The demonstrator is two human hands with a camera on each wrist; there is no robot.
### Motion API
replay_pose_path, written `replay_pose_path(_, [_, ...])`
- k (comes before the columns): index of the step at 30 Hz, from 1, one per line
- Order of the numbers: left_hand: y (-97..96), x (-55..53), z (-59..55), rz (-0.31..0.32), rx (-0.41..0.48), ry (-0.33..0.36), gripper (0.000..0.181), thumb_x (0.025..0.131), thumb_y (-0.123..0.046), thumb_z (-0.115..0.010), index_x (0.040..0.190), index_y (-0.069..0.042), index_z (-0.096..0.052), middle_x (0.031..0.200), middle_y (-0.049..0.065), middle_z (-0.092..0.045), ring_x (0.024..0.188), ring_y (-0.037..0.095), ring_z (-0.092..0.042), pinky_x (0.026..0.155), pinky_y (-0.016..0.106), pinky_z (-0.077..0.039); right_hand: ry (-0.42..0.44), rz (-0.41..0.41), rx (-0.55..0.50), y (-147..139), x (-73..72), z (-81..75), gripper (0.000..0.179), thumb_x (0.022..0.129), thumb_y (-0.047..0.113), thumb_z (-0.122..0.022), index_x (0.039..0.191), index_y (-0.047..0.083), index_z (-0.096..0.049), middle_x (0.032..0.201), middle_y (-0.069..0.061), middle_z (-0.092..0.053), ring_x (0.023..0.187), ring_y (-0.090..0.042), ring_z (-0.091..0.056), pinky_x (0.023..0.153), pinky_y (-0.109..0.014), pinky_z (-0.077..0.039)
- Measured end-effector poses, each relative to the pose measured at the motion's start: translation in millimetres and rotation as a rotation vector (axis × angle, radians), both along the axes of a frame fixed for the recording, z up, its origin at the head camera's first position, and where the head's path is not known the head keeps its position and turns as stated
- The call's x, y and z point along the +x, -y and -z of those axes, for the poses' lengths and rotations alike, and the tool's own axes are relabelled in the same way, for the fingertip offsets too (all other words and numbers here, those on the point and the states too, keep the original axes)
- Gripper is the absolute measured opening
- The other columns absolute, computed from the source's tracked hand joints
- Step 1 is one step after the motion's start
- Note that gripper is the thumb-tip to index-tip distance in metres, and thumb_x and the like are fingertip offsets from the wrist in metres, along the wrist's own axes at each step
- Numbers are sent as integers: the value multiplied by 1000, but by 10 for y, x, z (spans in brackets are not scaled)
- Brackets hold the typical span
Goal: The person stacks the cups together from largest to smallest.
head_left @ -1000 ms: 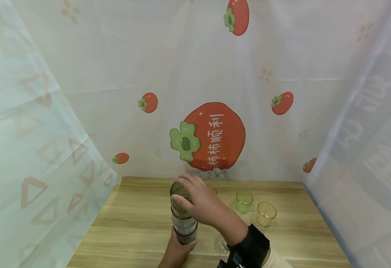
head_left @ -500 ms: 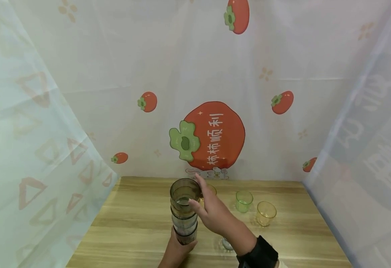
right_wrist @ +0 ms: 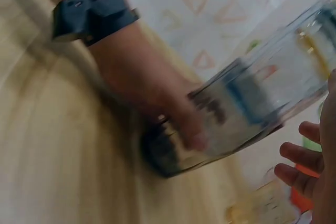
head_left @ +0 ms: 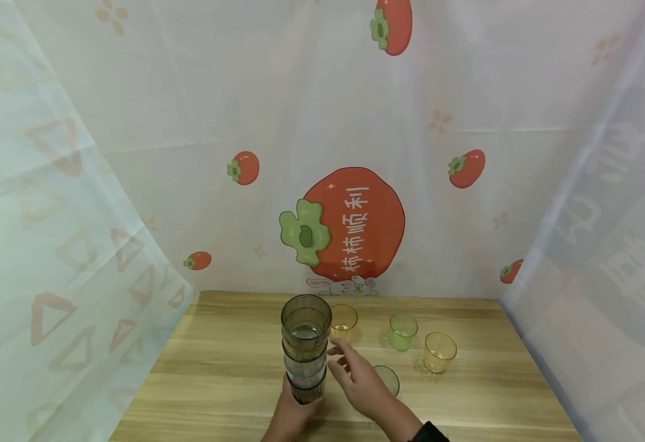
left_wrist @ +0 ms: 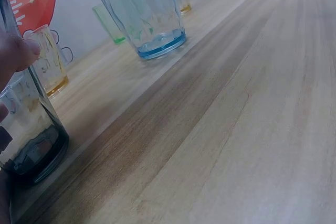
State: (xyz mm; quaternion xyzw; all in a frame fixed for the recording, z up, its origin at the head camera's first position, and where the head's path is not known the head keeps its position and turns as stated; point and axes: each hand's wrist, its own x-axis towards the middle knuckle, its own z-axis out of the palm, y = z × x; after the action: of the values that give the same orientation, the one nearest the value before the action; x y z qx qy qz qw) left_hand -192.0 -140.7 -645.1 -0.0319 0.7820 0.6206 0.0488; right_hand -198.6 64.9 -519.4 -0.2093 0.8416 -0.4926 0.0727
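Note:
A tall stack of tinted drinking glasses stands upright left of the table's middle, a smoky grey-brown one at the top. Low on the stack, my left hand grips the bottom glass, with its thumb across the front in the right wrist view. The dark base of that glass rests on the table in the left wrist view. My right hand is just right of the stack, fingers loosely bent and holding nothing. Partly hidden behind that hand is a clear, bluish-based glass.
Behind the stack stands an amber glass. Farther right are a green glass and another amber glass. A printed white cloth hangs behind and on both sides of the wooden table.
My right hand has come off the top of the stack and moved down to the right, uncovering the rim and the amber glass behind. The left hand keeps its grip in place.

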Motion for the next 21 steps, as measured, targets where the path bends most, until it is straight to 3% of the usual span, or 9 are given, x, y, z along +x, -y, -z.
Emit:
replay_pose_path(4, [-7,3,-9,-14,-11,0,110,77,-32,-89,154,-4,-16,143,26,-50,128,40,-51,101,55,-45,35,17,11,-15,-5,254,53,108,47,-42,154,22,-38,135,3,-58,108,-14,-61,83,-34,-54])
replay_pose_path(8, [-19,2,-16,-25,-28,-6,111,76,-34,-90,154,-3,-18,142,27,-50,129,41,-51,103,57,-44,45,45,24,-49,-47,408,54,107,50,-43,153,23,-40,134,2,-59,107,-13,-61,82,-34,-54])
replay_pose_path(15, [-26,4,-41,-35,-31,9,114,76,-37,-91,154,-1,-16,146,28,-46,133,45,-47,107,63,-40,-3,95,18,-133,-169,521,51,107,45,-48,149,17,-47,128,1,-62,103,-10,-61,80,-29,-54])
replay_pose_path(21, [-34,23,-65,-35,-38,-10,111,77,-33,-90,153,0,-18,145,29,-46,134,46,-46,108,63,-38,-127,179,78,-195,-321,568,43,108,39,-50,146,18,-50,128,-2,-63,103,-11,-61,83,-31,-55])
